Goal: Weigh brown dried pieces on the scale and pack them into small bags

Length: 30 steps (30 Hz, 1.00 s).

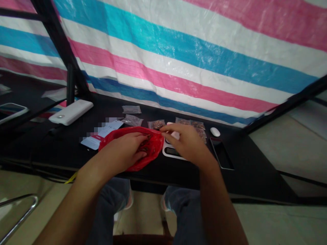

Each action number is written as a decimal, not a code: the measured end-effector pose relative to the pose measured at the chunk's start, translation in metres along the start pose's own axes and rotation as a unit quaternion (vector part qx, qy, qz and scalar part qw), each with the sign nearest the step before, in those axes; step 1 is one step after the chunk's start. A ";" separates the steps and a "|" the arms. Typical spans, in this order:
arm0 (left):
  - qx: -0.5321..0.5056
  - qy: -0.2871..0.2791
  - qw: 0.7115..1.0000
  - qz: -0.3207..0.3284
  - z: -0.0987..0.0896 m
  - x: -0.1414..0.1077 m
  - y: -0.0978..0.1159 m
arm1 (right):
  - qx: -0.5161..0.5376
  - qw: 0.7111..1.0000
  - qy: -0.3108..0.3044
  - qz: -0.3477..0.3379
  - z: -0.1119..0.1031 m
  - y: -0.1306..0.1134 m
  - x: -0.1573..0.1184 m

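A red plastic bag (157,144) lies open on the black table, with small brown pieces inside. My left hand (130,149) reaches into it, fingertips among the pieces; whether it grips any cannot be made out. My right hand (185,141) pinches the bag's right rim between thumb and fingers. Partly under my right hand is a white scale (168,154) with a dark display. Filled clear packets (200,125) lie behind and right of the scale, and another filled packet (156,124) sits just behind the bag.
Flat clear packets (131,109) lie behind the bag. A lit phone (102,136) and a white box-like device (71,112) are on the left. On the right are a white mouse (215,132) and a dark phone (221,154). A striped sheet (178,61) hangs behind the table.
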<state>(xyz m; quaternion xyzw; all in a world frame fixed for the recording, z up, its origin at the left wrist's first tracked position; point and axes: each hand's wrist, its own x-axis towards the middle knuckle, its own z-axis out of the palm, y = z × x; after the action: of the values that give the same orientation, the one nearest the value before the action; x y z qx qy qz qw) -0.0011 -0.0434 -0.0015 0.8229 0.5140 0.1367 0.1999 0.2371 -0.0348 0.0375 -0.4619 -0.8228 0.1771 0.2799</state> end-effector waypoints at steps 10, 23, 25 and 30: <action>0.071 -0.045 0.996 0.013 0.033 0.026 0.001 | -0.155 0.945 -0.012 0.289 -0.048 0.110 -0.040; -0.184 0.106 0.977 -0.005 -0.014 0.020 0.053 | -0.162 0.957 0.093 0.222 -0.078 0.069 -0.052; -0.275 0.090 0.957 -0.020 -0.012 0.022 0.061 | -0.116 0.978 0.104 0.136 -0.074 0.040 -0.046; -0.389 0.020 0.920 -0.051 -0.005 0.028 0.058 | -0.026 0.998 0.058 0.030 -0.044 0.000 -0.030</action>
<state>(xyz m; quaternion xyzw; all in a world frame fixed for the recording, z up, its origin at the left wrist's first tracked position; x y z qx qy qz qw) 0.0547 -0.0395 0.0309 0.6498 0.4657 0.3323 0.5005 0.2771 -0.0593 0.0626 -0.5032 -0.7951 0.1369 0.3095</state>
